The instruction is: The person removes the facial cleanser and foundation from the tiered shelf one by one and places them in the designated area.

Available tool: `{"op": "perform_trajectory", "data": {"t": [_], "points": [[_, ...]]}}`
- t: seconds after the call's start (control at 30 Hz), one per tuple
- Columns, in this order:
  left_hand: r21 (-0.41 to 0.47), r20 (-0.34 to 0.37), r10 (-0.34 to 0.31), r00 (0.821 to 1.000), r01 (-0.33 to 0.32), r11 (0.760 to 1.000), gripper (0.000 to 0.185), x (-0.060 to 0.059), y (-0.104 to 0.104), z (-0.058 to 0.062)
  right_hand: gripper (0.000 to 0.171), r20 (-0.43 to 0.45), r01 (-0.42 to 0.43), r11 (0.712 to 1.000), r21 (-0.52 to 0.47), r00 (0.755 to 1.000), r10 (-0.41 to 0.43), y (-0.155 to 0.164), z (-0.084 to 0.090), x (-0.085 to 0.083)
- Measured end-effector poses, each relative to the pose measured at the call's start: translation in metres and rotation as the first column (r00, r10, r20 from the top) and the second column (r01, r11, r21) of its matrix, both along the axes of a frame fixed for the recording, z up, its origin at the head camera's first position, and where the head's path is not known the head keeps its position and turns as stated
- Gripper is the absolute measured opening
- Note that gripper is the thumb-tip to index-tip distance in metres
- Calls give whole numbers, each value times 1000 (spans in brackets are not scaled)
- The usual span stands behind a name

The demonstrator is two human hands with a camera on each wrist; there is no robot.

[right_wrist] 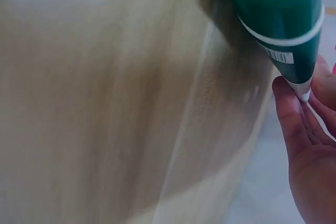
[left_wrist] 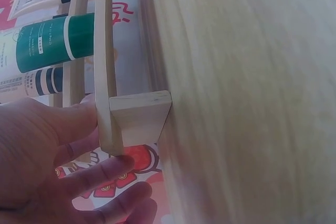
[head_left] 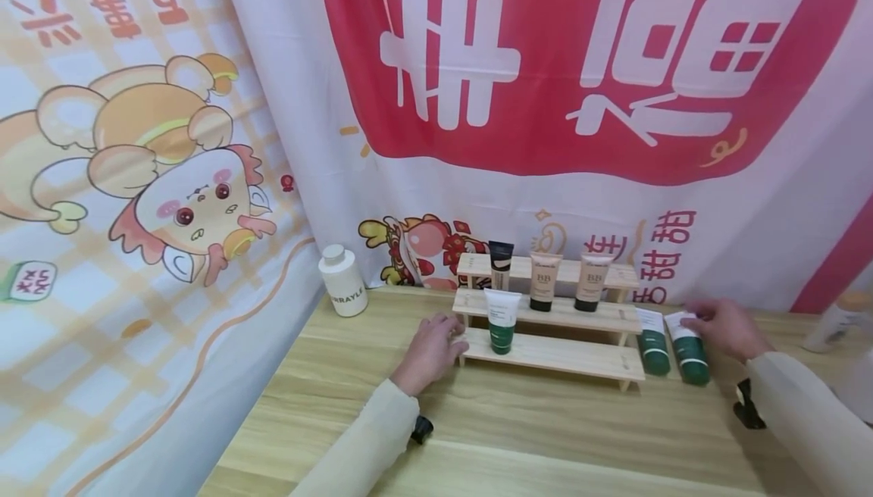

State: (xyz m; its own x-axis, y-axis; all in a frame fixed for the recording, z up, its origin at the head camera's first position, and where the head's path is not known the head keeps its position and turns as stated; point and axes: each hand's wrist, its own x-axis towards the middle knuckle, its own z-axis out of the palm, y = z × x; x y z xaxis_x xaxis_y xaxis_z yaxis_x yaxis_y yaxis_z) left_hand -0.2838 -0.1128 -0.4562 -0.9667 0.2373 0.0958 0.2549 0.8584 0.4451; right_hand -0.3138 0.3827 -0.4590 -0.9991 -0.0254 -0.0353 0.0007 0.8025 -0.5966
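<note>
A three-tier wooden display stand (head_left: pixel 552 353) stands against the back cloth. My left hand (head_left: pixel 430 349) holds the left end of its lowest tier, thumb along the board (left_wrist: pixel 104 66) and fingertips by its end. On that tier stands a green-and-white squeeze tube (head_left: pixel 502 323). Two beige BB cream tubes (head_left: pixel 544 281) are on the middle tier, and a dark-topped tube (head_left: pixel 501 264) is behind. To the right of the stand, my right hand (head_left: pixel 730 326) pinches the narrow white end of another green-and-white tube (right_wrist: pixel 283 19). A matching tube (head_left: pixel 653 342) is between it and the stand.
A white bottle (head_left: pixel 343 285) stands at the back left corner of the wooden table (head_left: pixel 546 436). Another pale bottle (head_left: pixel 835 323) is at the far right, behind the right forearm. Printed cloths (head_left: pixel 293 103) hang at the back and left.
</note>
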Motion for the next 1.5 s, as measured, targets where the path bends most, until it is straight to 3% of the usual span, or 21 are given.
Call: {"op": "perform_trajectory", "data": {"t": [0.47, 0.73, 1.03, 1.17, 1.27, 1.43, 1.5], "points": [[-1, -5, -4, 1000, 4, 1000, 27, 1, 5, 3, 42, 45, 167, 986, -5, 985, -167, 5, 1, 1], [-7, -10, -3, 1000, 3, 1000, 28, -2, 2, -1, 50, -5, 134, 989, 57, 991, -134, -1, 0, 8], [-9, -45, -19, 999, 19, 1000, 27, 0, 0, -3, 52, 29, 176, 984, -5, 984, -175, -2, 0, 7], [-12, -40, -7, 999, 7, 1000, 27, -1, -1, -3, 63, -84, 200, 975, -93, 975, -208, -14, 8, 9], [-11, -29, -3, 1000, 2, 1000, 26, -1, -1, -2, 64, -215, 195, 969, -154, 950, -226, -31, 24, 18], [-11, -27, -7, 1000, 7, 1000, 27, 0, 0, -3, 55, -402, 176, 966, -191, 883, -241, -58, 54, 46], [-10, -31, -9, 999, 8, 1000, 27, -1, 0, -3, 48, -485, 154, 969, -195, 843, -232, -70, 61, 55]]}}
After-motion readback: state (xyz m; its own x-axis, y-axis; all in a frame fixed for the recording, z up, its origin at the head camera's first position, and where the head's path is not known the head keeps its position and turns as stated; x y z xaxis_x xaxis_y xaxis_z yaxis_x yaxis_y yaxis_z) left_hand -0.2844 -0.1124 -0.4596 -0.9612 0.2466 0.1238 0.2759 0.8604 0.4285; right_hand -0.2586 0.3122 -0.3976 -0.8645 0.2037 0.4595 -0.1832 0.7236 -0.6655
